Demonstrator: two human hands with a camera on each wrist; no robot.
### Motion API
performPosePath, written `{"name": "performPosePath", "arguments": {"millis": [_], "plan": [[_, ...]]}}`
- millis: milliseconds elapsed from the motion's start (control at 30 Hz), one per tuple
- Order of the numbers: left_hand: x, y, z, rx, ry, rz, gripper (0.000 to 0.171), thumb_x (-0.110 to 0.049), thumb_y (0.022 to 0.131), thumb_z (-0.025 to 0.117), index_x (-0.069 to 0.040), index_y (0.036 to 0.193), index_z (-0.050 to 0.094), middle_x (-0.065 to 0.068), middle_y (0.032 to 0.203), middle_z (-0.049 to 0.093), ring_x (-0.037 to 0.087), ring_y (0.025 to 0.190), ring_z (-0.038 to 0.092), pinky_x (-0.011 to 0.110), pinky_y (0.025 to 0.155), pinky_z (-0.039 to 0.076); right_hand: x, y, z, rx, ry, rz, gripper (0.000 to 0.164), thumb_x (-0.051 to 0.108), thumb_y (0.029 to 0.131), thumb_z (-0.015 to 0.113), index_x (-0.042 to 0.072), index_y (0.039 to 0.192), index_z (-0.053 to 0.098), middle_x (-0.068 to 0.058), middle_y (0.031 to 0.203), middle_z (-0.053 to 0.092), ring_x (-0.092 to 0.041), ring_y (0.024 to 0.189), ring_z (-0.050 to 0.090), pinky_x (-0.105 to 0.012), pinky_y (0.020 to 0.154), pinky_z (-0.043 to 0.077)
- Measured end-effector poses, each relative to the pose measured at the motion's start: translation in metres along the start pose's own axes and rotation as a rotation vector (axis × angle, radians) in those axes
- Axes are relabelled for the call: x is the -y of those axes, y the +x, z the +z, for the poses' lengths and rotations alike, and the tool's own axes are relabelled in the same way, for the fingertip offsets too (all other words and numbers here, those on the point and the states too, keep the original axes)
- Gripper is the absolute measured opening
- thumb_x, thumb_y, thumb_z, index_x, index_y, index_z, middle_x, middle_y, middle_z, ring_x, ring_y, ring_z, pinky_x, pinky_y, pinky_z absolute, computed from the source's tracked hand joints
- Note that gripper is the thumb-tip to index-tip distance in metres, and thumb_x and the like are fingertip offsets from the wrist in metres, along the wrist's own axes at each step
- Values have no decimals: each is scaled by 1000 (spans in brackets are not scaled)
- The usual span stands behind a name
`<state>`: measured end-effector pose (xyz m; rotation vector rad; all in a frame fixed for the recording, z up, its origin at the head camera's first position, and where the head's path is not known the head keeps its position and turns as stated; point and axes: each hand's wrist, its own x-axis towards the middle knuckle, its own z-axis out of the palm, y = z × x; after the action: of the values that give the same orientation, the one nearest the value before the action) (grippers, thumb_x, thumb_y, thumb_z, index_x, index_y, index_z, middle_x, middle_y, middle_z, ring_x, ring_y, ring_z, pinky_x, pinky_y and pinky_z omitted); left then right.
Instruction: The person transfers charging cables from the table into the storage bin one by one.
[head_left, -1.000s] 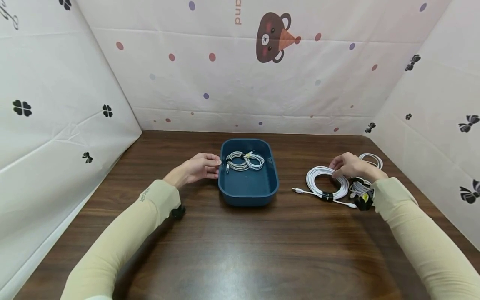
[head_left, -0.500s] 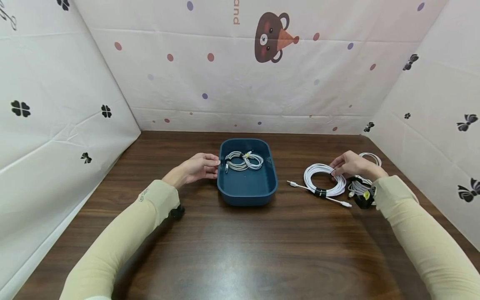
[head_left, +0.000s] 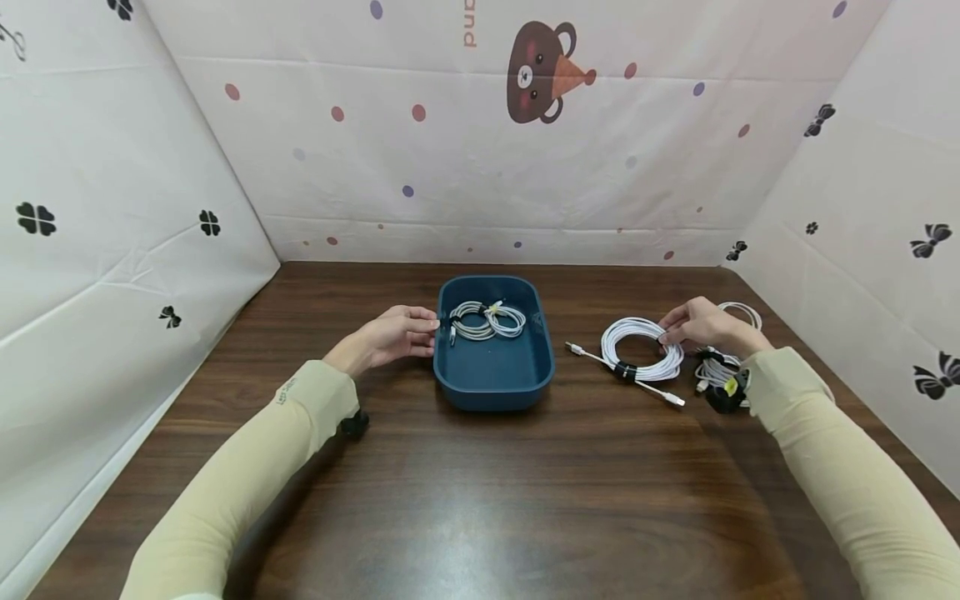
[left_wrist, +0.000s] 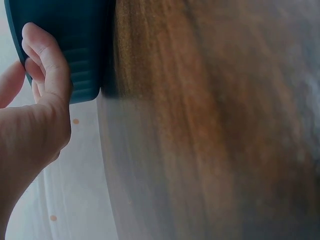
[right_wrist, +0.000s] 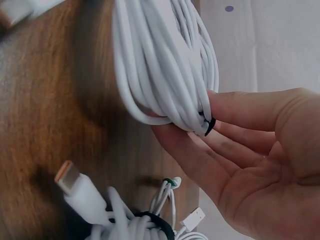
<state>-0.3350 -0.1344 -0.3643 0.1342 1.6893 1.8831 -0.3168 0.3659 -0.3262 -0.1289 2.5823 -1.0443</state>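
My left hand [head_left: 397,340] touches the left side of a blue plastic bin [head_left: 493,400]. Its fairly straight fingers lie along the outer wall, with the thumb at the rim, as the left wrist view also shows. Inside the bin lie coiled pale cables [head_left: 487,322] bound with small ties. My right hand [head_left: 703,325] pinches the right side of a large white coiled USB cable [head_left: 613,337] between thumb and fingers. A black strap [head_left: 625,372] binds this coil, and its plug ends stick out to the left and front. In the right wrist view, the coil [right_wrist: 165,60] appears raised off the table.
More bundled white cables [head_left: 718,371] lie under and beside my right wrist, partly hidden by it. A cable loop [head_left: 744,314] shows behind that hand. Patterned white sheets [head_left: 375,167] stand round the back and sides of the brown wooden table [head_left: 480,500].
My right hand has shifted slightly back and left, carrying the coiled cable with it, away from the other bundles. My left hand and the bin stay in place.
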Motion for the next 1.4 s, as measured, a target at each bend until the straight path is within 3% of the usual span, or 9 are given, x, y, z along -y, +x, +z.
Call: {"name": "performPosePath", "arguments": {"millis": [233, 433, 633, 733, 867, 967, 1100, 1233, 1400], "plan": [[0, 0, -1, 1, 14, 1, 36, -12, 100, 52, 5, 129, 40, 4, 87, 63, 16, 76, 63, 31, 75, 58, -3, 2, 4, 3, -22, -1, 45, 5, 87, 66, -19, 120, 50, 1, 82, 71, -5, 66, 61, -29, 64, 56], [0, -1, 0, -5, 13, -2, 38, -12, 99, 52, 5, 131, 39, 5, 87, 63, 16, 77, 63, 30, 75, 58, 2, 7, 8, -55, -241, -28, 32, 11, 84, 70, -13, 104, 63, -1, 71, 66, -11, 61, 62, -33, 59, 58], [-1, -1, 0, -12, 12, -5, 39, -12, 99, 53, 5, 132, 39, 4, 87, 63, 16, 76, 63, 30, 75, 59, 7, 15, 14, -125, -458, -109, 40, 18, 81, 75, -8, 110, 65, -19, 95, 70, -26, 82, 65, -39, 72, 52], [-1, -1, 0, -14, 15, -2, 37, -12, 99, 52, 4, 130, 41, 4, 87, 63, 16, 77, 63, 31, 75, 59, 7, 19, 17, -148, -515, -145, 41, 17, 78, 75, -8, 109, 66, -15, 86, 67, -28, 84, 61, -39, 75, 46], [-1, 0, 0, -10, 11, -3, 36, -12, 99, 52, 4, 129, 41, 4, 87, 63, 16, 76, 63, 31, 75, 59, 4, 21, 20, -149, -520, -170, 38, 13, 77, 74, -10, 106, 66, -10, 78, 64, -27, 80, 58, -40, 75, 46], [-1, 1, 0, -9, 3, -10, 37, -12, 99, 53, 5, 130, 40, 5, 86, 64, 16, 76, 63, 31, 75, 59, 1, 20, 18, -142, -498, -158, 37, 14, 78, 73, -9, 106, 67, -18, 89, 69, -29, 86, 63, -40, 75, 50], [0, 1, 0, -6, 1, -11, 38, -11, 99, 53, 5, 130, 40, 5, 87, 64, 16, 76, 63, 31, 75, 59, 1, 16, 12, -99, -382, -108, 35, 13, 80, 73, -9, 107, 65, -24, 99, 68, -23, 80, 64, -36, 65, 55], [0, 0, -1, -4, 1, -5, 35, -11, 99, 53, 5, 128, 41, 5, 87, 64, 16, 76, 63, 32, 75, 59, 1, 12, 3, -46, -268, -82, 36, 11, 82, 73, -12, 107, 62, -12, 85, 69, -11, 64, 57, -29, 54, 52], [0, 1, -1, -16, 3, -2, 33, -11, 99, 53, 4, 127, 43, 5, 87, 64, 16, 76, 64, 32, 75, 59, -4, 9, -2, -10, -150, -34, 40, 11, 82, 75, -15, 110, 61, 0, 76, 71, -6, 62, 58, -27, 55, 52]]}}
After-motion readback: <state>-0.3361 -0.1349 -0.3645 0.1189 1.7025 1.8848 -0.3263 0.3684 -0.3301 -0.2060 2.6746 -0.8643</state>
